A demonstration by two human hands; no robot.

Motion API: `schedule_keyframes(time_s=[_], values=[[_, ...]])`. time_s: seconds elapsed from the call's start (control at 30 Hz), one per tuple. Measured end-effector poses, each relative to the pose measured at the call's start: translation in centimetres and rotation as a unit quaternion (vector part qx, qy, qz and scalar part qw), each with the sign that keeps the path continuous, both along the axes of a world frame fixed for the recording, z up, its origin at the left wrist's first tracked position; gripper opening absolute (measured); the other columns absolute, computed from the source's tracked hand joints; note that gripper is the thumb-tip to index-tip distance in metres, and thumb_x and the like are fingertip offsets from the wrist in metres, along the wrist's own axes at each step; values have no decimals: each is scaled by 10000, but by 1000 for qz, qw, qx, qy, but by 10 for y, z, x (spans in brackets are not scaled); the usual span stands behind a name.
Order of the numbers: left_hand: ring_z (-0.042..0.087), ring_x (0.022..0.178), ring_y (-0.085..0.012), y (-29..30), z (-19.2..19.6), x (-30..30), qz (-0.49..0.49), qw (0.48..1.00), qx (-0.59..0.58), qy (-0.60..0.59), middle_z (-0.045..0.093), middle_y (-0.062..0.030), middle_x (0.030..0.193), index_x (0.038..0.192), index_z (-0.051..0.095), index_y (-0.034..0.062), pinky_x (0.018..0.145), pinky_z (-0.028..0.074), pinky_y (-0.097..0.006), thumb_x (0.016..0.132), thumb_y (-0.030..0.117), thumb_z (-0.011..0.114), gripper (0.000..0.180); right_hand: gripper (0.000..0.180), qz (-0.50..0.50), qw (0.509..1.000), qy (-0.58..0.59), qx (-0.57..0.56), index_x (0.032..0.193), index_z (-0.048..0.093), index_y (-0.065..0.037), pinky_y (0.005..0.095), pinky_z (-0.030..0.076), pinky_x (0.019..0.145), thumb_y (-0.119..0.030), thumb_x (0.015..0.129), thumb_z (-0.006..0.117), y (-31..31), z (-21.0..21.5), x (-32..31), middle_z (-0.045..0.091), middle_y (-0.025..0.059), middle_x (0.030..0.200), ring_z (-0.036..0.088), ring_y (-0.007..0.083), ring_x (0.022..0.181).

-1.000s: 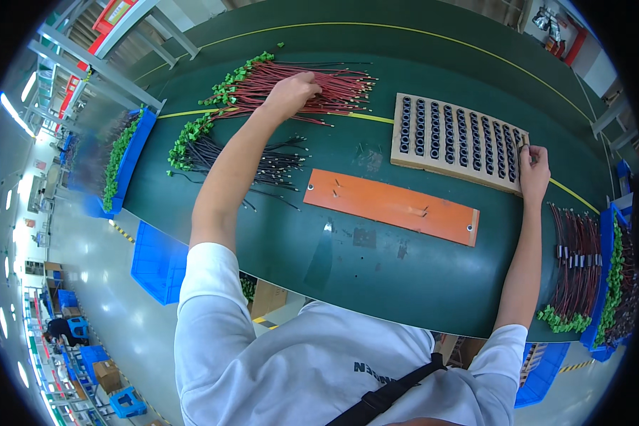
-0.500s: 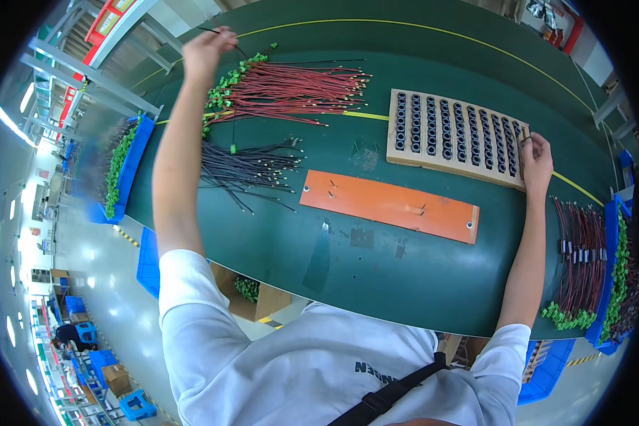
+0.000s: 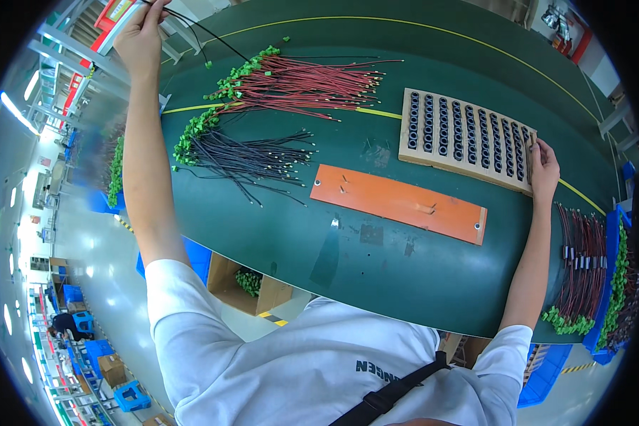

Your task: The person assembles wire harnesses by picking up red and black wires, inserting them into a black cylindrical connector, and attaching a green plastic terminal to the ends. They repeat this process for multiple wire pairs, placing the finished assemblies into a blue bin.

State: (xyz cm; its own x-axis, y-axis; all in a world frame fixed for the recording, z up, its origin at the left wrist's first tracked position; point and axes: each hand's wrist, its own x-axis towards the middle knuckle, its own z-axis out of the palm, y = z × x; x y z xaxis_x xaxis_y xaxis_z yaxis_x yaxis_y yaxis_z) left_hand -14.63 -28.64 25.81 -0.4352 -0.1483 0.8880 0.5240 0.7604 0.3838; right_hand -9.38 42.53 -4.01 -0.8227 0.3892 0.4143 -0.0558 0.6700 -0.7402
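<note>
My left hand (image 3: 140, 46) is raised beyond the table's far left and pinches thin black wires (image 3: 213, 34). These stretch back toward the wire piles, and a small green connector (image 3: 208, 64) hangs from one. My right hand (image 3: 545, 174) is closed at the right end of a tan board (image 3: 433, 160) set with rows of black rings (image 3: 458, 131). What its fingertips grip there is too small to make out. Red wires (image 3: 319, 85) with green connectors lie in a pile at the far left, and a pile of black wires (image 3: 245, 160) lies nearer.
An orange plate (image 3: 390, 202) with upright pins lies mid-table. At the right edge are bundled dark red wires (image 3: 582, 241) beside a blue bin (image 3: 607, 291) of green connectors. A cardboard box (image 3: 270, 295) stands below the near edge. Another blue bin (image 3: 106, 202) is at the left.
My left hand has moved up and to the left, drawing the black wires out from the piles. My right hand stays at the board's right end. The whole view has shifted slightly.
</note>
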Motion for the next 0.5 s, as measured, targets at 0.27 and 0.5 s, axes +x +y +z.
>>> schedule_keyframes(time_s=[0.27,0.5], values=[[665,758,-178,170,-92,80,-207,962,-124,-127,727,-87,893,982,742,3,716,546,-328,959,78,691,93,256,76,970,161,-168,1200,627,13,284,533,912,-207,1071,594,-55,29,39,727,118,1109,669,136,1019],[657,746,-261,281,-172,147,-425,828,-85,-356,673,-134,841,1022,741,-27,698,514,-352,951,97,703,148,214,331,877,168,-307,1229,479,-55,374,398,1114,-236,1125,430,-186,92,134,649,195,1337,583,228,1267]])
